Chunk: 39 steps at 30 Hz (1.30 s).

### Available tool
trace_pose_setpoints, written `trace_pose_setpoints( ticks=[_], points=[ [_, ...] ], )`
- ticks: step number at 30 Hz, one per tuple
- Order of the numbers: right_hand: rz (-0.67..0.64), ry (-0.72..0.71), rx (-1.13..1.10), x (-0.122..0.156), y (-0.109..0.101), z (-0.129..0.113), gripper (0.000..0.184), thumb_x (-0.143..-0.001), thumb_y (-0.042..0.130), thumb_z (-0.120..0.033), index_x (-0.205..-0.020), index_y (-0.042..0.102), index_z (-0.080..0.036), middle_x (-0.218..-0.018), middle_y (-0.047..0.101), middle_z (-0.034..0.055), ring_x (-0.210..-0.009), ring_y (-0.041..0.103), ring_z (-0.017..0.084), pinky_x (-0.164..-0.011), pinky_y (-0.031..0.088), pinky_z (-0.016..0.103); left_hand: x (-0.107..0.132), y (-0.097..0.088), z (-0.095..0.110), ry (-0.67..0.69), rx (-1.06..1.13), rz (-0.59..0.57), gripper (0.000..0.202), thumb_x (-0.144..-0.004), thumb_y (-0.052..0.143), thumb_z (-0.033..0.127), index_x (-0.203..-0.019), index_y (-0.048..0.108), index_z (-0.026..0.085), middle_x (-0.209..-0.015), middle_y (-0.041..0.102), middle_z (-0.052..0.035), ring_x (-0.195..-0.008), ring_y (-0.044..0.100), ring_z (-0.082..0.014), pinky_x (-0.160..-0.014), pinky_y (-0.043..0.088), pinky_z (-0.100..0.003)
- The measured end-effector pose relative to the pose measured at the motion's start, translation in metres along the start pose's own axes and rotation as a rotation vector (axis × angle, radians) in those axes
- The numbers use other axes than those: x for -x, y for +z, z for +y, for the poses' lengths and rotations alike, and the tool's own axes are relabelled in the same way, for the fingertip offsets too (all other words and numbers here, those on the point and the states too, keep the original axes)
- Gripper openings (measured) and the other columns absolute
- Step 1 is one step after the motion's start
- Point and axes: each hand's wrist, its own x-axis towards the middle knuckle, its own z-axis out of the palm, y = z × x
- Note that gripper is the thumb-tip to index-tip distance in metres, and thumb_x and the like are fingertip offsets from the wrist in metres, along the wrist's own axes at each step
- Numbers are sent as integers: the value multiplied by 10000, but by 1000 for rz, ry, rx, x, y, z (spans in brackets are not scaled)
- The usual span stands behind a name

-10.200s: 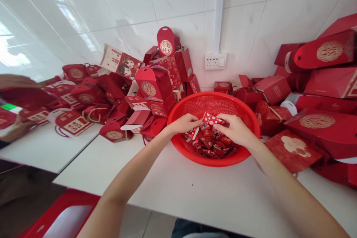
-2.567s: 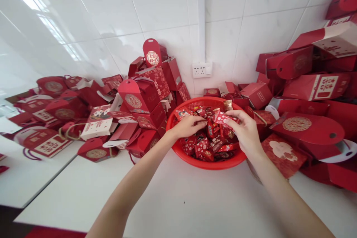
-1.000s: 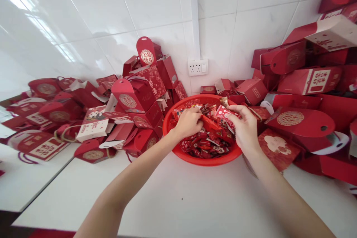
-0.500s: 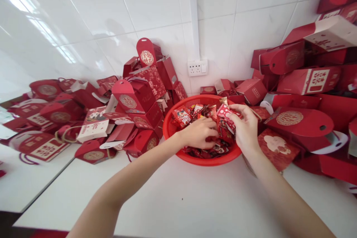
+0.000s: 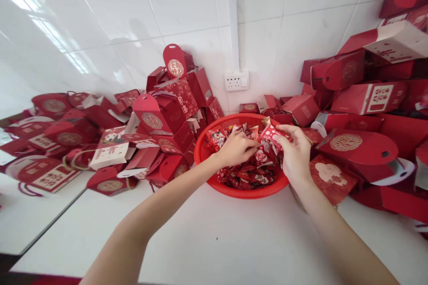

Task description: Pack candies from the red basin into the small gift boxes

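Observation:
A red plastic basket (image 5: pixel 247 193) full of small wrapped candies (image 5: pixel 252 176) stands in front of me. My right hand (image 5: pixel 296 151), over the basket's right rim, pinches a red candy packet with white polka dots (image 5: pixel 270 134) between thumb and fingers. A gold-tipped wrapper (image 5: pixel 266 120) pokes up just behind that packet. Over the middle of the candies is my left hand (image 5: pixel 238 148), its fingers bent together and pointing toward the packet. Whatever lies between those left fingers is hidden by the hand itself.
Red gift boxes (image 5: pixel 158 113) are piled left of the basket, with more boxes (image 5: pixel 364 142) heaped on the right. Behind, a wall socket (image 5: pixel 236 81) sits on the white tiles. The white table (image 5: pixel 214 249) has a seam at the left.
My left hand has lifted out of the candies and moved slightly up and back, its fingers drawn closer together. The right hand still holds the polka-dot packet in nearly the same place.

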Motion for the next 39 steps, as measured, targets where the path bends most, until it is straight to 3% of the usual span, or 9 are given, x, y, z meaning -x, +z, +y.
trace_pose_setpoints(
  ticks=[5,9,16,21,27,32,39],
  points=[
    [2,2,-41,1,0,0,189,-685,743,-245,-861,682,-220,-902,692,4,-880,639,199,-879,509,381,4,-3,-21,-169,450,182,257,-928,565,279,-1002,795,191,-951,796,-35,-852,698,-217,-823,495,-303],
    [-9,9,-21,0,-1,1,203,-699,739,-259,-889,677,-226,-931,703,10,-891,647,205,-866,518,380,5,-2,-28,-277,666,295,236,-870,618,319,-905,789,161,-950,795,-33,-904,708,-241,-854,522,-313],
    [-52,20,51,-1,-3,6,197,-728,745,-322,-890,680,-230,-916,700,13,-877,650,214,-864,531,394,5,0,-31,-396,1032,428,373,-823,691,487,-973,768,154,-958,794,-72,-880,735,-254,-798,581,-346],
    [-129,53,85,-2,-4,9,228,-724,750,-343,-917,700,-232,-982,735,35,-953,669,244,-929,530,434,5,1,-30,-407,1045,444,415,-814,702,516,-1007,763,154,-985,797,-71,-935,737,-264,-821,583,-348],
    [-151,101,20,-2,-1,4,279,-675,776,-313,-939,724,-240,-1030,750,38,-1026,681,263,-1026,500,478,5,4,-35,-443,971,523,282,-867,623,404,-973,718,161,-958,786,-60,-877,730,-227,-785,557,-307],
    [-144,101,4,-2,-1,6,308,-657,749,-278,-962,725,-253,-1040,763,31,-1015,695,273,-1003,521,489,7,5,-40,-525,752,483,187,-878,584,308,-891,706,167,-873,776,-38,-812,718,-206,-771,523,-288],
    [-152,69,19,-3,-3,9,303,-725,708,-320,-1018,713,-244,-1099,759,45,-1077,694,276,-1042,504,498,7,4,-39,-560,634,451,185,-896,597,307,-914,727,176,-848,771,-36,-787,715,-210,-767,523,-295]
  ],
)
